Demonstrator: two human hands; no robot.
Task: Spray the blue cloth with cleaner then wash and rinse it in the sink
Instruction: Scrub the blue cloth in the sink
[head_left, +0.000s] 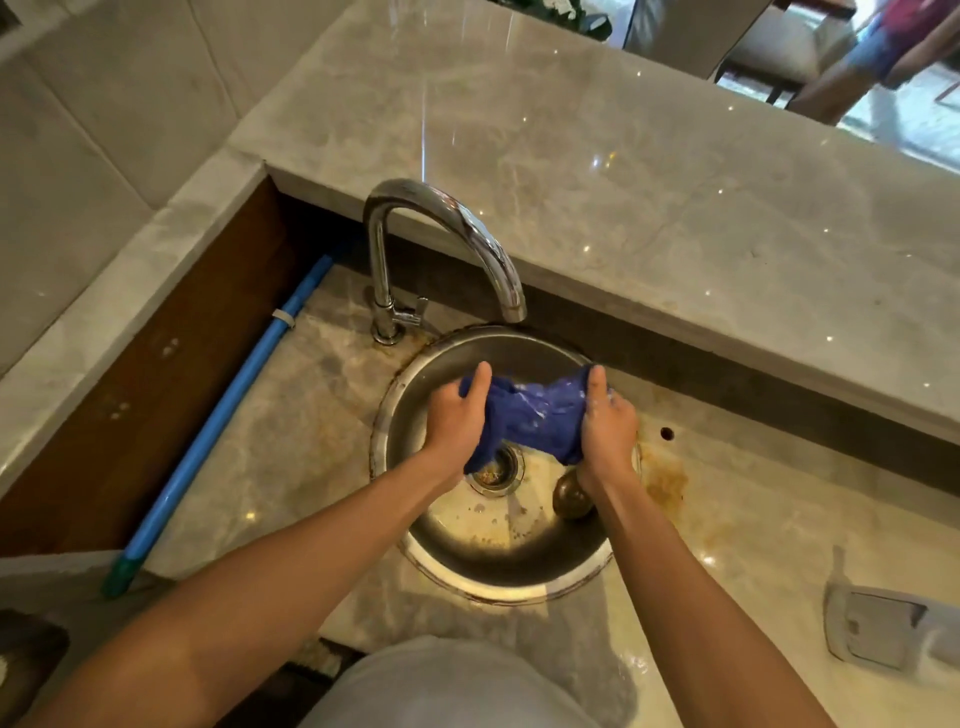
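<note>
A deep blue cloth (535, 415), a silvery steel sink (519, 577), grey-veined marble counter (597, 171), light blue pipe (228, 415).

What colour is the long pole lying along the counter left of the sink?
Light blue, with a green end cap nearest the camera; the pole shows clearly in the head view.

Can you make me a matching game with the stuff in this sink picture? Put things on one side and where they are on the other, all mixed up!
Things:
1. blue cloth
2. faucet
3. blue pole
4. drain

Places:
A. lying along the counter, left of the sink
B. stretched between the left hand and right hand
C. at the bottom of the sink
D. standing behind the sink, spout curving over it

Pairs: 1-B, 2-D, 3-A, 4-C
</note>
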